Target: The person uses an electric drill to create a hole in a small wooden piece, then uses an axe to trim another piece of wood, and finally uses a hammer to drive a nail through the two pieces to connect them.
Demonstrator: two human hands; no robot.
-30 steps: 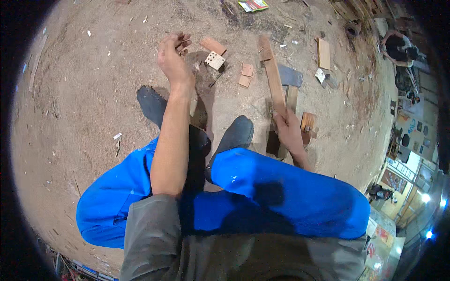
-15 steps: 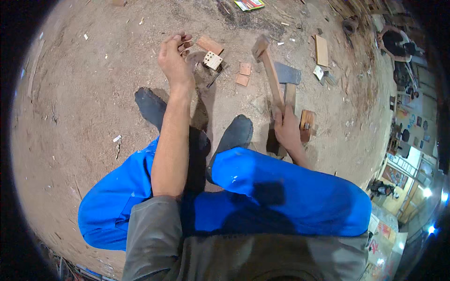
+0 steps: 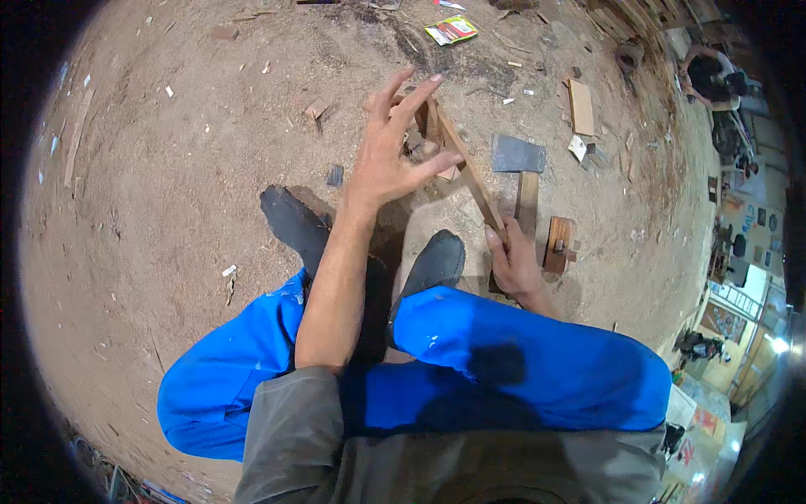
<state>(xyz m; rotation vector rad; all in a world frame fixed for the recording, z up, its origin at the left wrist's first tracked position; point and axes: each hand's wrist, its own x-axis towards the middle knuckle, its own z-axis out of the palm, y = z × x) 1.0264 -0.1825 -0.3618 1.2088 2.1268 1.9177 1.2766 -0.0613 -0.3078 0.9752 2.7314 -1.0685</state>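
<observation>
Floor [image 3: 201, 185] littered; lit workshop [image 3: 747, 290] beyond; left hand [image 3: 390, 155] splayed, right hand [image 3: 515, 265] gripping wooden handle [image 3: 477, 181].

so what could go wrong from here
The left hand's spread fingers are right by the far end of the long wooden piece, so a sudden swing or slip might knock or pinch them.

The hatchet lies just beyond the right hand, which grips that piece, so a careless reach could bump its metal head.
</observation>
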